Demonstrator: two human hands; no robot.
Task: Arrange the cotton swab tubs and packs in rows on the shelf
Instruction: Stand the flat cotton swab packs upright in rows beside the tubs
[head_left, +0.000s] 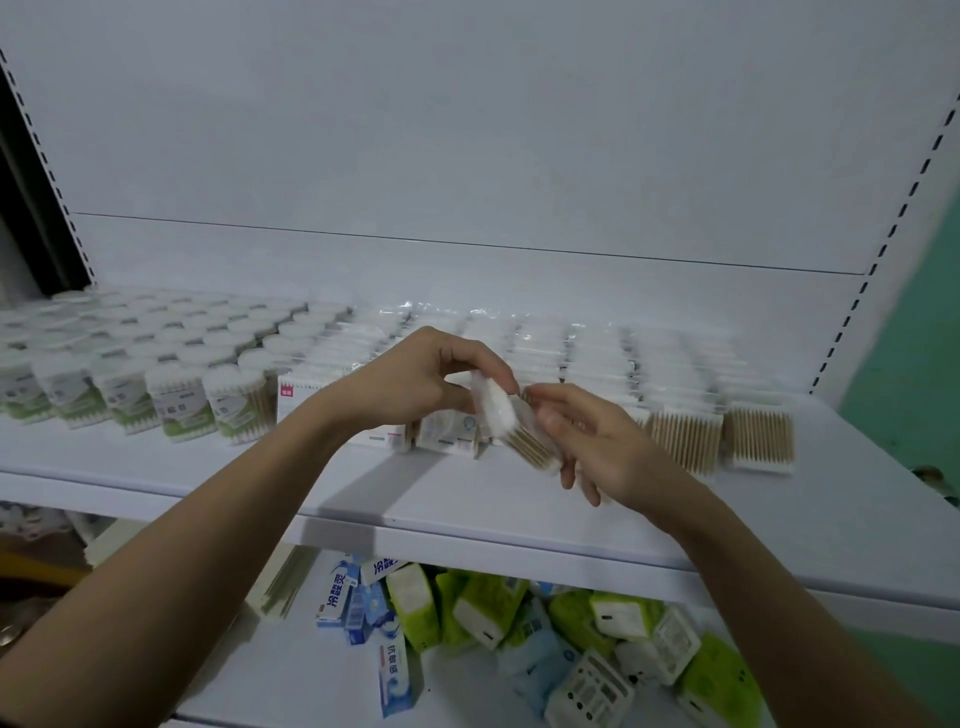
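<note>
A clear pack of wooden cotton swabs (511, 423) hangs tilted above the front of the white shelf (467, 512). My left hand (415, 379) pinches its upper white end. My right hand (587, 436) touches its right side with fingertips, fingers spread. Round swab tubs with green labels (182, 400) stand in rows on the shelf's left part. Flat swab packs (597, 358) stand in rows across the middle and right, ending with two packs (758, 436) at the front right.
The lower shelf (291, 675) holds a loose pile of green and white packets (519, 608), blue toothpaste boxes (337, 597) and more swab packs (280, 587). Slotted uprights (878, 249) frame the white back panel. A green wall (914, 353) stands at the right.
</note>
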